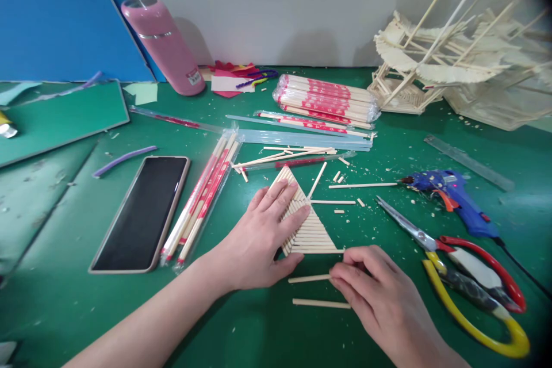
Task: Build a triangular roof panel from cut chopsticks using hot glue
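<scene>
One left hand (259,241) lies spread over a triangular panel of pale wooden sticks (317,233) mid-table, seemingly steadying it; the right hand (379,293) pinches a short round wooden stick (308,279) by its end, likely for control; red-and-yellow-handled metal scissors (426,241) lie nearby.

Around the stick panel (315,231), a phone (140,213) is lying at nine o'clock, a chopstick bundle (328,98) at twelve, a glue gun (457,195) at three.

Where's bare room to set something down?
Mostly bare green shows between the phone and left forearm, and between that forearm and the right hand, below the loose sticks. Crowded: around the glue gun and scissors, and beyond the stick triangle.
</scene>
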{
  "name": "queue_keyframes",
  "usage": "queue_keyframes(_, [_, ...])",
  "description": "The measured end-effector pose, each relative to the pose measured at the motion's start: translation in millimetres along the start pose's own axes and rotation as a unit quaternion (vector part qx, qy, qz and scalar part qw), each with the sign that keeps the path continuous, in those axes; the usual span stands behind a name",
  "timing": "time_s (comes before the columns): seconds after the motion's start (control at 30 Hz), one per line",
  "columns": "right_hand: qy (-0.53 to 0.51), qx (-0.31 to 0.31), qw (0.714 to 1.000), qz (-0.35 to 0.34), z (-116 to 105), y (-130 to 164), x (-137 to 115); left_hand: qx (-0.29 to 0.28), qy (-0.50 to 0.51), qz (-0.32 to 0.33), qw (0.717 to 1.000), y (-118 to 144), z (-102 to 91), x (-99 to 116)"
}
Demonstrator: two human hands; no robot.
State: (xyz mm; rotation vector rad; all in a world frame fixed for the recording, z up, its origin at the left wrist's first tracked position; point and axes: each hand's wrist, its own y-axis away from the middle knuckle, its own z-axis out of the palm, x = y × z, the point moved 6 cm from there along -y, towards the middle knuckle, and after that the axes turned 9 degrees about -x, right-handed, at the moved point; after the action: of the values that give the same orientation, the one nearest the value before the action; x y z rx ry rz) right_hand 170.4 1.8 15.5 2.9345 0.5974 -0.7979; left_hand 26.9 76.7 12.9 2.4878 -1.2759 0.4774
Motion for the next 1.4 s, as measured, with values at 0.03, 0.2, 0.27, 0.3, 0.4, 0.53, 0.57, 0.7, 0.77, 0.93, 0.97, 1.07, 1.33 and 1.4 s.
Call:
queue_keyframes(0.03, [0.006,0.002,1.0,-0.005,-0.7,0.4,-0.6,-0.001,-0.001,-0.002,1.0,0.0,0.1,-0.2])
queue_keyframes(0.2, [0.037,-0.003,0.998,-0.044,-5.8,-0.3,-3.4,0.005,0.006,-0.002,1.0,0.0,0.2,-0.2])
queue_keyframes(0.27, [0.042,0.003,0.998,-0.053,-10.2,-0.3,-2.9,0.005,0.005,-0.002,1.0,-0.3,0.5,-0.2])
queue_keyframes(0.3, [0.041,0.006,0.998,-0.053,-12.4,-0.2,-1.9,0.003,0.003,-0.003,1.0,-0.5,0.7,-0.4])
queue_keyframes(0.4, [0.027,0.005,0.999,-0.044,-16.4,-0.3,2.5,-0.004,-0.004,-0.005,1.0,-0.8,1.3,-0.9])
queue_keyframes(0.53, [0.021,-0.015,0.999,-0.045,-15.3,-2.3,5.4,-0.002,0.004,-0.002,1.0,-0.2,0.6,-0.5])
queue_keyframes(0.57, [0.023,-0.015,0.999,-0.046,-14.9,-2.9,5.5,0.002,0.006,-0.001,1.0,0.0,0.3,-0.3])
queue_keyframes(0.7, [0.029,-0.005,0.999,-0.032,-12.9,-5.4,6.3,0.007,0.008,0.001,1.0,0.1,0.0,0.0])
queue_keyframes(0.77, [0.03,-0.001,0.999,-0.023,-11.1,-6.6,6.5,0.008,0.006,0.003,1.0,0.1,0.2,-0.2])
queue_keyframes(0.93, [0.014,0.009,1.0,-0.024,-5.0,-9.8,5.1,-0.006,-0.007,-0.003,1.0,0.5,2.1,-1.3])
queue_keyframes(0.97, [0.011,0.008,1.0,-0.026,-3.5,-10.5,4.9,-0.009,-0.01,-0.005,1.0,0.7,2.5,-1.3])
queue_keyframes(1.07, [0.012,0.01,0.999,-0.03,-0.5,-12.1,4.7,-0.007,-0.011,-0.005,1.0,1.1,2.3,-0.6])
queue_keyframes(1.33, [0.003,0.011,0.999,-0.042,-1.2,-14.4,3.3,-0.011,-0.002,-0.001,1.0,0.6,1.9,-1.2])
queue_keyframes(1.4, [0.006,0.01,0.999,-0.043,-1.3,-14.4,3.0,-0.012,0.003,-0.001,1.0,0.8,1.6,-1.6])
